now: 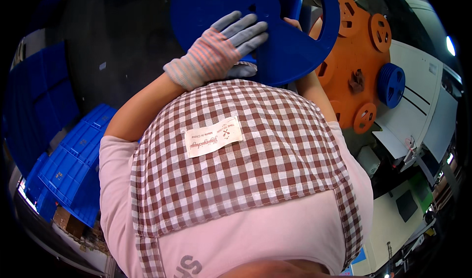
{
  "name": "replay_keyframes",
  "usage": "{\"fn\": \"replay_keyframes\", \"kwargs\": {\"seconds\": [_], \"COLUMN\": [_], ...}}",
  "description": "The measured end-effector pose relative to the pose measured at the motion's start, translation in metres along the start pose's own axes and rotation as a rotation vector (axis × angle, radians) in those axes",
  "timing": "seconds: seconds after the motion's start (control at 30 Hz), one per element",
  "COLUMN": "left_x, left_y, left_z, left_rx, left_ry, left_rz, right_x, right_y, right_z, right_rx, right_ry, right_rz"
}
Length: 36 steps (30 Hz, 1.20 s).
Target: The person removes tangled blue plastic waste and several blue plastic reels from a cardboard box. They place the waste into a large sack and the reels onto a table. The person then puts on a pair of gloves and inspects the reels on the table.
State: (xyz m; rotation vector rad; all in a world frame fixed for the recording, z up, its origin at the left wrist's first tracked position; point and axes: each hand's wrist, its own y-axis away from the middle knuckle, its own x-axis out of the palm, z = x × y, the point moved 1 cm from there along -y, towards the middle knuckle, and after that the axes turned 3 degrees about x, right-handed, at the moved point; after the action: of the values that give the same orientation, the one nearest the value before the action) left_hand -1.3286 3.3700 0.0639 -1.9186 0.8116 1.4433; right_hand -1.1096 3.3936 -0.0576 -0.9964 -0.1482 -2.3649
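A large blue plastic reel point(290, 47) is held up in front of my chest, above my checked apron point(255, 170). My left hand point(221, 49), in a striped knit glove with grey fingertips, lies flat on the reel's near flange, and its thumb curls under the edge. My right forearm reaches up along the reel's right side. Only a sliver of my right hand point(293, 23) shows through a cut-out in the flange; the reel hides its grip.
Behind the reel stands a round orange machine plate point(351, 76) carrying smaller orange discs and a small blue reel point(391, 84). A white machine cabinet point(423, 96) lies to the right. Stacked blue crates point(73, 165) sit at lower left on the dark floor.
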Motion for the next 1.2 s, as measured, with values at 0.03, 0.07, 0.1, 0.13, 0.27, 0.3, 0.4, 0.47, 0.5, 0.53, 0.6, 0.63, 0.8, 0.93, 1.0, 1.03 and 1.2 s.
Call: {"fn": "replay_keyframes", "kwargs": {"seconds": [0.03, 0.07, 0.1, 0.13, 0.27, 0.3, 0.4, 0.47, 0.5, 0.53, 0.6, 0.63, 0.8, 0.93, 1.0, 1.03, 1.2], "left_x": [0.001, 0.003, 0.006, 0.009, 0.005, 0.001, 0.012, 0.0, -0.004, -0.009, -0.019, -0.021, 0.013, 0.013, 0.01, 0.01, -0.001], "left_y": [-0.009, -0.016, -0.022, -0.028, -0.013, 0.0, 0.042, 0.051, 0.045, 0.037, 0.019, 0.01, 0.006, 0.009, 0.011, 0.011, 0.005], "left_z": [-0.001, -0.001, -0.002, -0.003, 0.0, 0.002, 0.012, 0.013, 0.014, 0.014, 0.017, 0.02, 0.025, 0.004, 0.002, 0.002, 0.012], "left_rx": [-0.006, -0.017, -0.028, -0.048, 0.039, 0.059, 0.103, 0.047, 0.031, 0.007, -0.064, -0.133, -0.27, 0.033, 0.02, 0.02, 0.109], "left_ry": [0.014, 0.028, 0.042, 0.057, 0.125, 0.082, -0.007, 0.142, 0.156, 0.168, 0.144, 0.078, -0.024, 0.085, 0.091, 0.091, 0.101], "left_rz": [-0.032, -0.065, -0.098, -0.107, -0.013, 0.014, 0.089, 0.051, -0.009, -0.072, -0.216, -0.253, -0.194, -0.007, -0.011, -0.012, -0.072], "right_x": [-0.001, 0.001, 0.004, 0.012, 0.017, 0.012, 0.025, 0.028, 0.022, 0.02, 0.024, 0.025, 0.017, -0.006, -0.027, -0.035, -0.016], "right_y": [0.001, 0.0, -0.001, -0.004, 0.004, 0.007, -0.009, -0.016, -0.016, -0.017, -0.017, -0.016, -0.02, 0.002, 0.021, 0.027, 0.015], "right_z": [0.0, 0.001, 0.002, 0.005, 0.01, 0.006, 0.02, 0.025, 0.023, 0.021, 0.022, 0.022, 0.023, 0.009, -0.008, -0.016, -0.006], "right_rx": [0.04, 0.084, 0.057, 0.028, 0.234, 0.252, 0.428, 0.5, 0.505, 0.518, 0.487, 0.475, 0.548, 0.452, 0.277, 0.228, 0.012], "right_ry": [-0.071, -0.142, -0.089, -0.037, -0.176, -0.3, -0.664, -0.812, -0.841, -0.87, -0.838, -0.822, -0.791, -0.677, -0.389, -0.319, -0.046], "right_rz": [-0.033, -0.062, -0.073, -0.086, -0.227, -0.153, 0.034, 0.109, 0.122, 0.14, 0.084, 0.055, 0.132, 0.023, -0.079, -0.107, -0.068]}}
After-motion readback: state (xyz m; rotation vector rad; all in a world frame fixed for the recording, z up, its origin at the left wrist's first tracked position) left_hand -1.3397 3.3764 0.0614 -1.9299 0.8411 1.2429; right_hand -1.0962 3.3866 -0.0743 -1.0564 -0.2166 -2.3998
